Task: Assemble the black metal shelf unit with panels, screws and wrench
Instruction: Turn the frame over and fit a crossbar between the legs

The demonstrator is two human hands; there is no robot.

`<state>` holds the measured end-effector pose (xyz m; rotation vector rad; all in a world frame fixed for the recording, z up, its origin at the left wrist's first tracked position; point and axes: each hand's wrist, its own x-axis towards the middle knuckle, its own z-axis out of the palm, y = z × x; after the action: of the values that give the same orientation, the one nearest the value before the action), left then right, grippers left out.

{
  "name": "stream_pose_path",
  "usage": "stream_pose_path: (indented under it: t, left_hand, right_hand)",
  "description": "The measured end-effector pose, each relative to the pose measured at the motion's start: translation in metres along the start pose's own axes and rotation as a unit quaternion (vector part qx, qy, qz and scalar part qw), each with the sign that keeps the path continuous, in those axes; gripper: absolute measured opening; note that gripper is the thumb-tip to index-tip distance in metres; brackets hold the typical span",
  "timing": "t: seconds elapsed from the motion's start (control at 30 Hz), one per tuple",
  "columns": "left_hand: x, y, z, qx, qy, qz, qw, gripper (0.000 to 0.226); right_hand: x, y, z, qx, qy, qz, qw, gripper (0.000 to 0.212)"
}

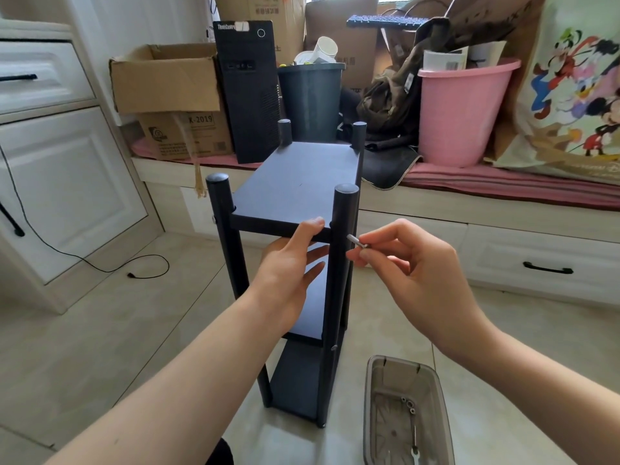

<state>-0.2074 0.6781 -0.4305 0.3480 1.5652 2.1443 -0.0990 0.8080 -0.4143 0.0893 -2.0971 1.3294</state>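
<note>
Tiled floor (100,330) under black shelf (295,182).

**Item count at the shelf unit**

Shelf unit (295,182): one, standing on the floor. Posts: four, two near (345,209) and two far (285,130). Panels: three, a top (302,182), a middle (312,317) and a bottom (298,387). Hands: two, left (288,266) and right (409,260). Screws: one held in the right hand (356,241); two heads seen on the posts. Tray (375,380): one, on the floor at the shelf's near right corner, holding one wrench (414,444) and a few small fasteners (407,405), number unclear. Buckets: two. Cardboard boxes by the window: at least four.
</note>
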Motion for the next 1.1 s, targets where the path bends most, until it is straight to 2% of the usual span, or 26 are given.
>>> stream_pose_path:
  t: [0.47, 1.1]
  left_hand:
    - [0.0, -0.001, 0.0, -0.01, 0.015, -0.004, 1.0, 0.026]
    - [0.001, -0.004, 0.0, -0.022, 0.024, 0.007, 0.999, 0.044]
  right_hand:
    - [0.007, 0.002, 0.008, -0.02, 0.009, 0.01, 1.0, 0.022]
    - [0.01, 0.004, 0.009, -0.016, 0.001, 0.02, 1.0, 0.017]
